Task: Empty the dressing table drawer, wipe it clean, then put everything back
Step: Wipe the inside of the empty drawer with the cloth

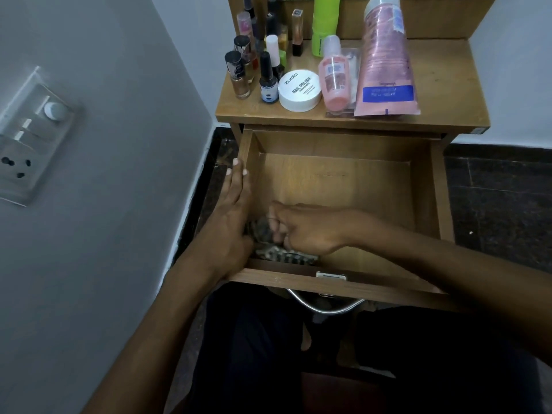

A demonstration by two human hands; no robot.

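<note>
Wiping item, one: patterned cloth [270, 245], bunched in the near-left corner of the drawer [337, 180], at about 7 o'clock on the drawer floor.

Holder: my right hand [304, 231], fingers curled round the top of the cloth, knuckles facing left. My left hand [236, 216] lies flat along the drawer's left wall, fingers straight and pointing toward 12 o'clock, thumb side touching the cloth; it holds nothing.

Handling, as I judge it: soft, light, limp; it will crumple under any grip and cannot break. Best taken as a wad in the palm so that the loose edge at 6 o'clock does not trail. Pressure comes from the hand, not from the cloth's own weight.

Drawer: open, wooden, floor bare apart from the cloth; metal handle [324, 304] at its front edge, 6 o'clock. Likely stage: wiping, with the refill not yet begun.

Items awaiting return, on the table top [442, 94] at 12 o'clock:
- white nail-polish tub [299, 90], rigid, easy to lift by its rim
- small pink bottle [334, 80] and large pink tube [385, 61], smooth plastic, possibly slippery
- nail polish bottles [254, 70], probably glass, fragile, best taken by the caps
- green bottle [325, 22]
</note>
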